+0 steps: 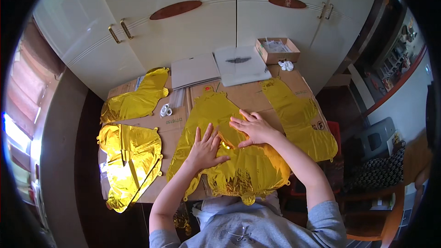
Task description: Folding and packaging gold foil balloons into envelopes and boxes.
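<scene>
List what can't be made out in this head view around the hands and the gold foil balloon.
- Gold foil balloon: the middle is covered by the left hand and right hand.
- Its near edge runs under the person's torso.
- Cardboard box: contents too small to identify.
- Small white objects: too small to tell.

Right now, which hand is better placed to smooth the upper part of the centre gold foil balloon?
Right, probably. The right hand already lies flat further up the centre gold foil balloon; the left hand presses lower down.
</scene>
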A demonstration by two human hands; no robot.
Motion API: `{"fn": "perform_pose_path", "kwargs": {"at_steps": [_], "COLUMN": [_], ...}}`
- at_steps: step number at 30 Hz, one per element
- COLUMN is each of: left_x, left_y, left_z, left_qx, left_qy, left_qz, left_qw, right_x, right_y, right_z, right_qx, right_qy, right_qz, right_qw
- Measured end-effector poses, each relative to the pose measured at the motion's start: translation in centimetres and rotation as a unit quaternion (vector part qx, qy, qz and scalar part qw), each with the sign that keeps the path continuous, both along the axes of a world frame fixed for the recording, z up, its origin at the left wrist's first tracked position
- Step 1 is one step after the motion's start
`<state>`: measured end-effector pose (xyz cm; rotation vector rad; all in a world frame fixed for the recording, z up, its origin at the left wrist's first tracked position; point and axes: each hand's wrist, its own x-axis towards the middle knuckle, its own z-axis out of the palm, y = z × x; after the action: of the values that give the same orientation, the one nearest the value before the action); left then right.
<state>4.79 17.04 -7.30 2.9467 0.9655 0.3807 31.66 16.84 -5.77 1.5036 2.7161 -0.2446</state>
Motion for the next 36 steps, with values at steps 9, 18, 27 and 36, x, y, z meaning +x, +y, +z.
{"fn": "perform_pose_path", "kwargs": {"at_steps": [9,18,27,36], "left_x": [2.1,2.0,2.2,2.3], "left_y": [-1.6,-1.2,-1.2,-1.2], "left_z": [3.1,1.1,1.2,1.3], "left_qx": [-0.018,-0.038,-0.058,-0.066], "left_qy": [0.015,0.01,0.007,0.01], "left_qz": [-0.056,-0.086,-0.084,-0.067], "left_qw": [0.998,0.995,0.995,0.996], "right_x": [-0.1,0.6,-0.9,-4.0], "right_y": [-0.4,-3.5,-27.2,-26.1], "right_z": [0.8,1.2,-5.2,-2.9], "right_qx": [-0.01,0.098,0.195,-0.146], "right_qy": [-0.021,0.056,0.574,0.735], "right_qz": [-0.007,-0.045,-0.517,-0.515], "right_qw": [1.0,0.993,0.604,0.415]}}
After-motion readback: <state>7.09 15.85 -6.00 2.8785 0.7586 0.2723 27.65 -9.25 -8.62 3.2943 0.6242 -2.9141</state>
